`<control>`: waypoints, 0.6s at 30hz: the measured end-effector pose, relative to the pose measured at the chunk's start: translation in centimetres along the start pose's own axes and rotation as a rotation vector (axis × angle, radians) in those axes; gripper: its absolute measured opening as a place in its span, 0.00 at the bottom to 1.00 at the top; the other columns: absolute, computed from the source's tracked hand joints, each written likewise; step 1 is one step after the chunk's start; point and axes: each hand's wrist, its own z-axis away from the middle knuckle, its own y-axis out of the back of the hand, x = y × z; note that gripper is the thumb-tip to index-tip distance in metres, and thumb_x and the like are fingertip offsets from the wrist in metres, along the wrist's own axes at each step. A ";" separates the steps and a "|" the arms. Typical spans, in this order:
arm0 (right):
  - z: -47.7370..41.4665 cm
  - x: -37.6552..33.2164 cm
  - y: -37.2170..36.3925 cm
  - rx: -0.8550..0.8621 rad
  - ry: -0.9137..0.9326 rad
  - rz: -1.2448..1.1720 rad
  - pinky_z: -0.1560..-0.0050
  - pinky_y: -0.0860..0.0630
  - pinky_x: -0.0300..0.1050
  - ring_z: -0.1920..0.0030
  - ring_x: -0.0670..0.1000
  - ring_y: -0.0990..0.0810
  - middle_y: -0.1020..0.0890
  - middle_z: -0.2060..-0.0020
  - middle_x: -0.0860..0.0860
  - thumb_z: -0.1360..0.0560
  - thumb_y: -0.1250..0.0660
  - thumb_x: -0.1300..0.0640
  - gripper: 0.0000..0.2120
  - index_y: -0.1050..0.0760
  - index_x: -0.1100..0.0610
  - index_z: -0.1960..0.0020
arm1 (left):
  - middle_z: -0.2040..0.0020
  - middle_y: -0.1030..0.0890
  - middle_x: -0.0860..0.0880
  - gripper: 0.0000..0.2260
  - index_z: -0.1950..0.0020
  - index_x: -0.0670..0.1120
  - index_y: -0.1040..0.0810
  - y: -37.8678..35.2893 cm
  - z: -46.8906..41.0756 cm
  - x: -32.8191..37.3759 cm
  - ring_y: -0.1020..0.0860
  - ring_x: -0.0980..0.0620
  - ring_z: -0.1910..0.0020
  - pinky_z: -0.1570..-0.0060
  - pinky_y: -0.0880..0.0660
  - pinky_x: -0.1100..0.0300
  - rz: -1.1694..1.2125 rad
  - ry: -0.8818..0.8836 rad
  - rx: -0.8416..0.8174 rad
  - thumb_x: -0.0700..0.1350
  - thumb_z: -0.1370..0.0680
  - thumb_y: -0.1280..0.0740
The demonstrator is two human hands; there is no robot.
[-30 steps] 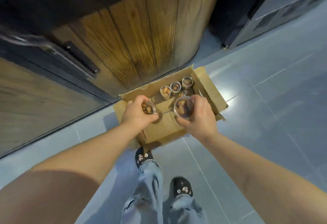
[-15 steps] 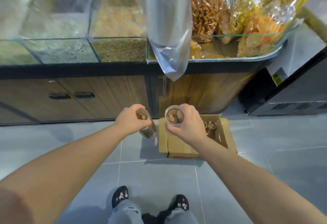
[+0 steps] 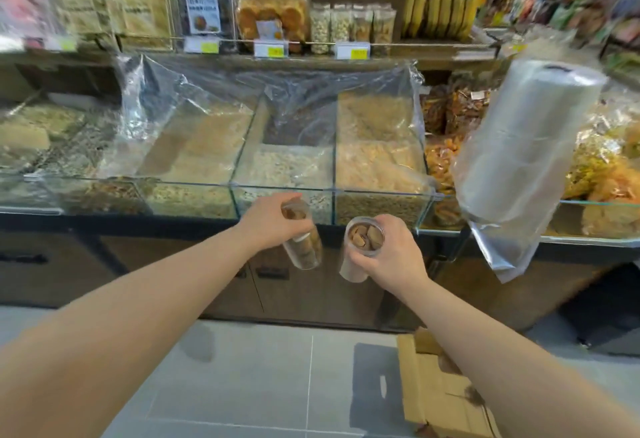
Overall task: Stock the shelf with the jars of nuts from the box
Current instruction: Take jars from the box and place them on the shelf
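Note:
My left hand (image 3: pixel 268 221) grips a clear jar of nuts (image 3: pixel 304 247) near its top, the jar tilting down to the right. My right hand (image 3: pixel 391 252) holds a second clear jar of nuts (image 3: pixel 363 238) around its upper part, its top facing me. Both jars hang in front of the glass bulk bins (image 3: pixel 284 191). The shelf (image 3: pixel 311 56) runs along the back, with several clear jars of nuts (image 3: pixel 349 27) standing on it. The cardboard box (image 3: pixel 436 389) lies on the floor at lower right, partly behind my right forearm.
A roll of plastic bags (image 3: pixel 519 146) hangs at right, close to my right hand. Packaged snacks (image 3: pixel 446 4) and price tags (image 3: pixel 272 49) line the shelf. Dark cabinets (image 3: pixel 138 264) stand under the bins. Grey floor tiles (image 3: pixel 263 378) spread below.
The view has risen from the box on the floor to the bins and shelf. Both hands have lifted their jars up to bin height.

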 end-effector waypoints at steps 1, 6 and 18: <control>-1.2 -1.0 -0.1 0.017 0.000 -0.004 0.47 0.28 0.42 0.45 0.48 0.28 0.27 0.46 0.47 0.35 0.28 0.39 0.31 0.32 0.50 0.38 | 0.29 0.30 0.50 0.31 0.27 0.55 0.33 1.3 -0.9 0.0 0.30 0.50 0.33 0.46 0.33 0.62 0.002 -0.024 0.026 0.55 0.28 0.29; -7.8 -4.0 0.8 0.094 0.031 0.005 0.50 0.28 0.42 0.47 0.47 0.28 0.27 0.47 0.46 0.35 0.27 0.41 0.30 0.33 0.50 0.38 | 0.30 0.30 0.50 0.31 0.28 0.53 0.33 5.7 -6.3 1.5 0.28 0.49 0.35 0.46 0.32 0.61 0.030 -0.126 0.134 0.54 0.29 0.28; -28.2 -3.7 5.1 0.288 0.092 0.004 0.47 0.31 0.41 0.45 0.47 0.29 0.28 0.49 0.46 0.35 0.26 0.45 0.27 0.30 0.51 0.40 | 0.47 0.26 0.53 0.25 0.39 0.52 0.28 11.4 -24.1 8.4 0.26 0.51 0.49 0.54 0.28 0.56 0.113 -0.186 0.261 0.57 0.32 0.26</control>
